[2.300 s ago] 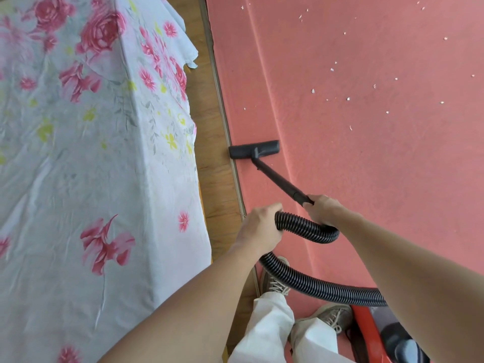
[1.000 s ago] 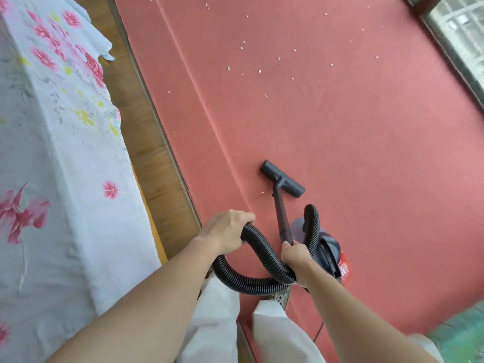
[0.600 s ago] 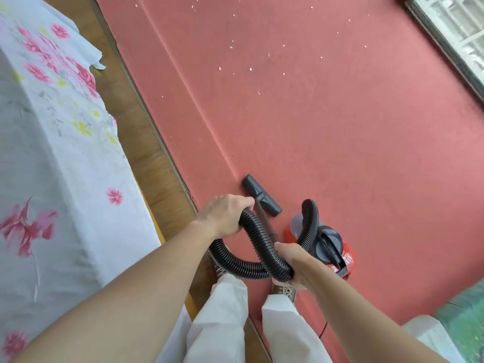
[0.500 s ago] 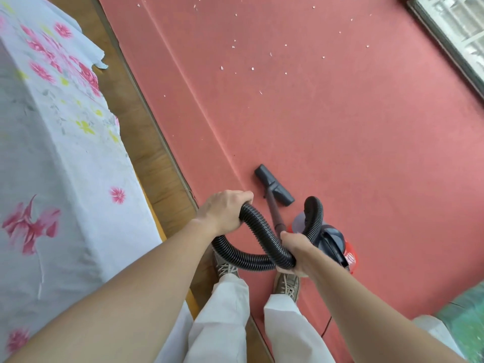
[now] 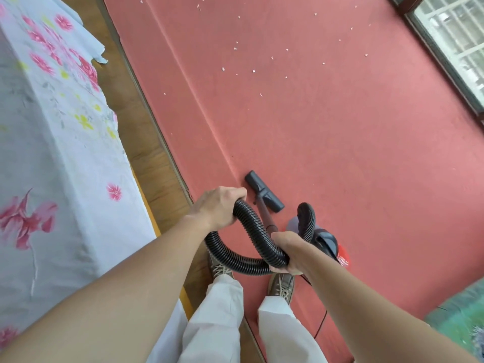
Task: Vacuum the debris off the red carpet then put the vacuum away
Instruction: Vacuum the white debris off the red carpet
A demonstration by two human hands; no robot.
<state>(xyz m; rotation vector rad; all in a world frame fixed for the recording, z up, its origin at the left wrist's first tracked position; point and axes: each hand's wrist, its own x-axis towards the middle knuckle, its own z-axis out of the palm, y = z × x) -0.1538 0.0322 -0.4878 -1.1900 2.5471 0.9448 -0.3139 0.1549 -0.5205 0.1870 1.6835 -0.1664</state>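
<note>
Many small white debris flecks point(image 5: 253, 71) lay on the red carpet point(image 5: 353, 158) toward twelve o'clock, well apart from the black floor nozzle point(image 5: 264, 191). The left hand point(image 5: 217, 205) curled round the black ribbed hose point(image 5: 251, 231), and the right hand point(image 5: 288, 251) gripped its wand end. Long overlapping strokes forward, hose slack, would probably serve best.

This looks like a room in a home. A red carpet point(image 5: 340, 153) covers most of the floor, with a strip of wooden floor point(image 5: 154, 158) along its left edge. On the left stands furniture draped in a white floral cloth point(image 5: 65, 153); whether it is a bed or a table cannot be told. A barred window point(image 5: 450, 35) sits far right, a green mat point(image 5: 458, 323) near right, and a small household vacuum point(image 5: 337, 250) with a black hose point(image 5: 252, 229) stands on the carpet.
</note>
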